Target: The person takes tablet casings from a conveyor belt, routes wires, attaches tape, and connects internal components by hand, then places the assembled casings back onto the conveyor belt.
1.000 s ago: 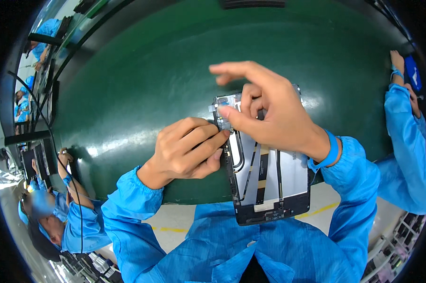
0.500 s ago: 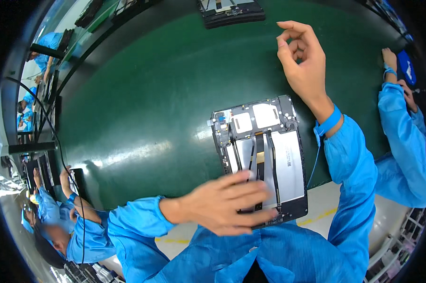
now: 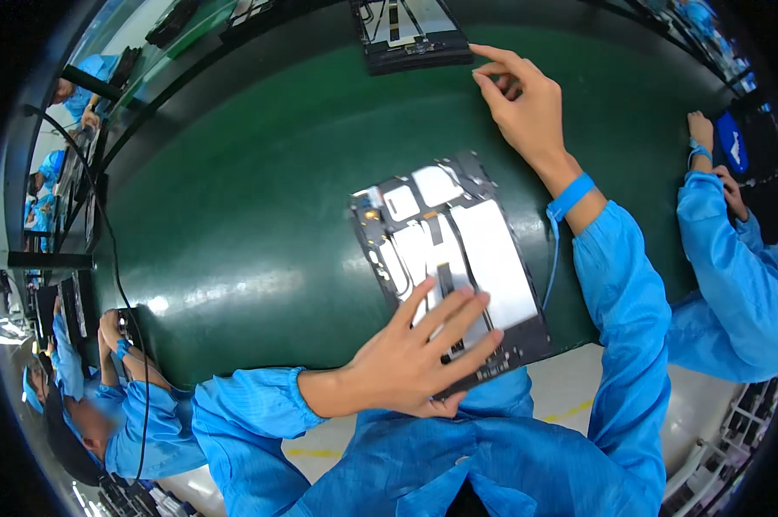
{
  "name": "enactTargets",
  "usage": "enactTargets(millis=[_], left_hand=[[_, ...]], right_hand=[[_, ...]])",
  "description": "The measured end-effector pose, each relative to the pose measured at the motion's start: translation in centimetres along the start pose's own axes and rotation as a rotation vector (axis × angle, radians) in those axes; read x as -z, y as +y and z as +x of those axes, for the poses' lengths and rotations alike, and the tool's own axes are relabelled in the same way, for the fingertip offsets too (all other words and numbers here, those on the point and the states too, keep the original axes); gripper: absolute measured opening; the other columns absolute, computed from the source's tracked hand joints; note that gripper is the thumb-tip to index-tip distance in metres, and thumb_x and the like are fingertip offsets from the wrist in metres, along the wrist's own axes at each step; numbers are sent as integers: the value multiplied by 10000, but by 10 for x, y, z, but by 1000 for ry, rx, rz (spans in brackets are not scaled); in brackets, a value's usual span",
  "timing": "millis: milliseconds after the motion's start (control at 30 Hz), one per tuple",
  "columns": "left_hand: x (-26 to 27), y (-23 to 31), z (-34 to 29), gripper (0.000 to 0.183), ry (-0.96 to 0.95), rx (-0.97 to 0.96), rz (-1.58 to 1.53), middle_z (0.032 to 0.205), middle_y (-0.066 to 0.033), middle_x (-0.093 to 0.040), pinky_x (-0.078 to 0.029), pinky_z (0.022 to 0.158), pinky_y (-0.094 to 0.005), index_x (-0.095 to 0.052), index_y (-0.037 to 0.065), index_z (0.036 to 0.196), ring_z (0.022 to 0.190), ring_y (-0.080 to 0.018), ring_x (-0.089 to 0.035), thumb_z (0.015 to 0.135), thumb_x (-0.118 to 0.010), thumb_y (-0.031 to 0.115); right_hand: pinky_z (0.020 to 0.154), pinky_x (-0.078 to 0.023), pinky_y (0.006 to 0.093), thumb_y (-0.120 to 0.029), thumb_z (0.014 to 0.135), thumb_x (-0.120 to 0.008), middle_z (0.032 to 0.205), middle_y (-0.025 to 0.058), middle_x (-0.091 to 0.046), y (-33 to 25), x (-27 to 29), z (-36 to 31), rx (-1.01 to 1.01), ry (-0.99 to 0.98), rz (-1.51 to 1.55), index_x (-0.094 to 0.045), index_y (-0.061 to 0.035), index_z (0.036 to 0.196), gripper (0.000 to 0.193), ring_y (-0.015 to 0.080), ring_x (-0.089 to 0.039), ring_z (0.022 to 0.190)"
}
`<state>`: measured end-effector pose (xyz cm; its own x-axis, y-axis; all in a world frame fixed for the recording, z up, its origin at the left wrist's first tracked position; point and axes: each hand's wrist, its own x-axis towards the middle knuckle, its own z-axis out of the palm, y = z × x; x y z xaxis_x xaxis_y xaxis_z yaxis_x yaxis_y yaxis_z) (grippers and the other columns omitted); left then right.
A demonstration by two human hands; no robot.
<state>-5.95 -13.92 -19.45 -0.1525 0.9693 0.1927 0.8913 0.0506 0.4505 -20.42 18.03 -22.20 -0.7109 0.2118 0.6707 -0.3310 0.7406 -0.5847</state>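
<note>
An opened tablet (image 3: 497,258), with white panels, dark ribbon cables and a black frame, lies slanted at the near table edge, its lower end over the edge. My left hand (image 3: 423,349) rests across its lower part with fingers spread, its thumb by the near edge; it hides some of the cables. Further off, my right hand (image 3: 527,108) reaches toward a stack of similar opened tablets (image 3: 419,52). Its index fingertip is at the stack's right corner; whether it touches cannot be told. Thumb and index stand apart with nothing visible between them, while the other fingers curl.
The green tabletop (image 3: 234,215) spreads around the tablet. A blue cord (image 3: 553,258) runs down from my right wristband. At the far right sits a co-worker in a blue sleeve (image 3: 721,241); another co-worker (image 3: 135,431) is at the left, near a black cable (image 3: 113,233).
The tablet has turned and its far end has shifted left. My left hand now lies flatter on it. My right hand has moved left to the stack's corner. The view has shifted slightly.
</note>
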Motion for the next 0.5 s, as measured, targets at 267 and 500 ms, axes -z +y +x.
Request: enactTargets(millis=[267, 500], left_hand=[[24, -59, 8, 808, 207, 291, 345, 1619, -307, -472, -312, 1243, -734, -637, 87, 1510, 1475, -527, -474, 792, -734, 446], [67, -134, -5, 773, 337, 291, 413, 1462, -274, -539, -411, 1196, -674, -676, 44, 1405, 1373, -512, -526, 696, -771, 339]], right_hand=[[1144, -495, 483, -111, 844, -780, 1589, 159, -566, 18, -55, 43, 248, 54, -286, -638, -233, 1557, 737, 399, -559, 1345], [1159, -491, 524, -451, 927, -860, 1603, 166, -570, 41, -81, 56, -44, -131, -354, -610, -184, 1580, 748, 421, -579, 1413]])
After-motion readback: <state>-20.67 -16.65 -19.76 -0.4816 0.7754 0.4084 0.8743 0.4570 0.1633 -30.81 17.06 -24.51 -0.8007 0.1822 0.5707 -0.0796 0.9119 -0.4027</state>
